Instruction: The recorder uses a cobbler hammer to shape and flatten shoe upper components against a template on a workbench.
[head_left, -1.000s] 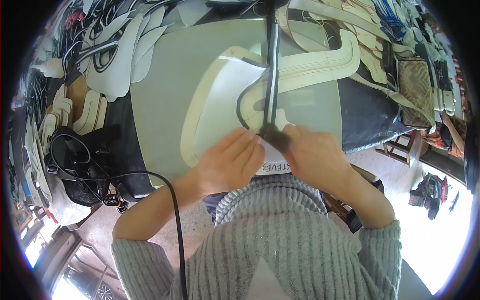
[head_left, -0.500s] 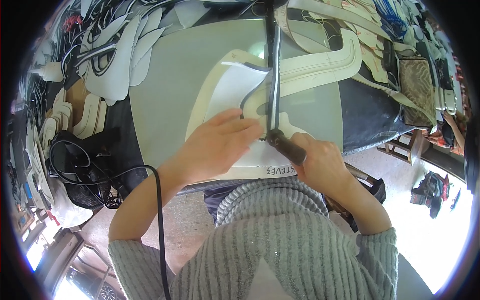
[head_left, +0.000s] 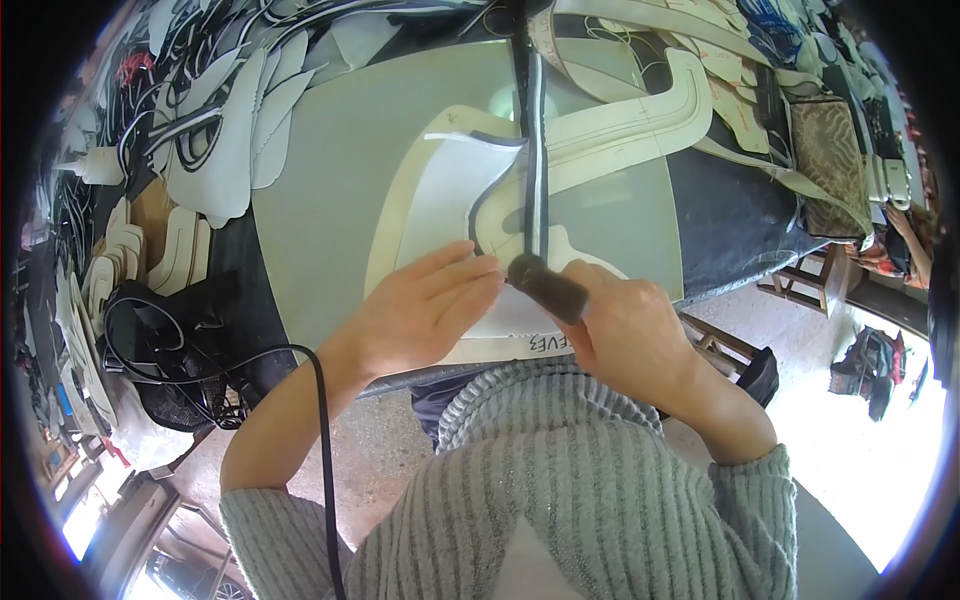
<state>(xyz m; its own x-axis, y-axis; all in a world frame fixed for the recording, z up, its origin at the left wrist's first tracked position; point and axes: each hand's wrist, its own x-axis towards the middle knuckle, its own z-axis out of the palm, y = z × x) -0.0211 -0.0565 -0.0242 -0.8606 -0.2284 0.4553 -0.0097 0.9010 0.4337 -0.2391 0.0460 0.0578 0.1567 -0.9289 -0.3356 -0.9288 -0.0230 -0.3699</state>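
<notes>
On the board (head_left: 320,180), your right hand (head_left: 635,325) clamped the dark tool (head_left: 553,289), left hand (head_left: 420,310) grip unclear, striped strip (head_left: 536,190) running straight ahead between.

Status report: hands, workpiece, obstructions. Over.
Right hand gripping dark tool. Left hand open over white piece. Black-and-white strip crosses cream template, ending near the tool.

The floor (head_left: 850,475) at right is washed out by glare, a soft reflection is cast on the grey-green board (head_left: 330,190), and outer edges are bent and darkened.
</notes>
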